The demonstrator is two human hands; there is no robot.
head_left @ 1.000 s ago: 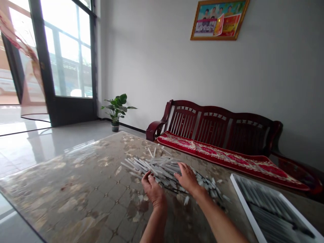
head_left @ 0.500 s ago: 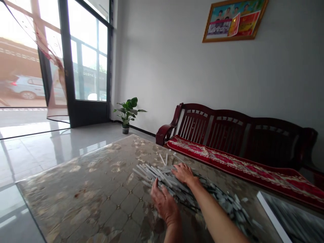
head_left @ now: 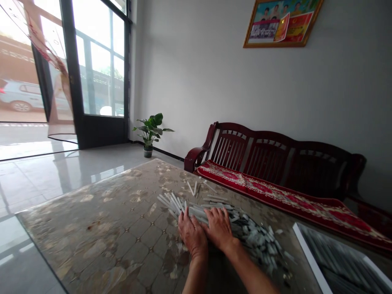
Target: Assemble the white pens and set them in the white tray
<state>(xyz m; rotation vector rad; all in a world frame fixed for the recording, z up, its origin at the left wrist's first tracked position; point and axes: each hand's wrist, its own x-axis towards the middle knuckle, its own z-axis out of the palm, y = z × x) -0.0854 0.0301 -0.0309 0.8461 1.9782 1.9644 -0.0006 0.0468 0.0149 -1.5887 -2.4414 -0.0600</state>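
Observation:
A heap of thin grey-white sticks point(head_left: 174, 203) lies on the patterned tabletop point(head_left: 116, 241). My left hand point(head_left: 192, 233) is at the near side of the heap, with its fingers closed around some of the sticks. Just to the right, my right hand point(head_left: 219, 227) bends its fingers over the same bundle, and its thumb side comes close to my left hand. Stick ends poke out to the left beyond my fingers; the gripped parts are hidden under the hands. Shorter grey pieces point(head_left: 260, 236) are spread to the right of my right hand.
A white-edged box point(head_left: 309, 257) of dark grey sticks stands at the right. A few loose sticks point(head_left: 192, 188) lie beyond the heap. Behind the table is a wooden bench point(head_left: 269, 151) with a red cover point(head_left: 245, 181); a potted plant point(head_left: 148, 152) stands on the floor.
My right hand has come nearer, drawing beside my left hand, and the fingers of both have closed on the sticks. The view has shifted slightly to the right.

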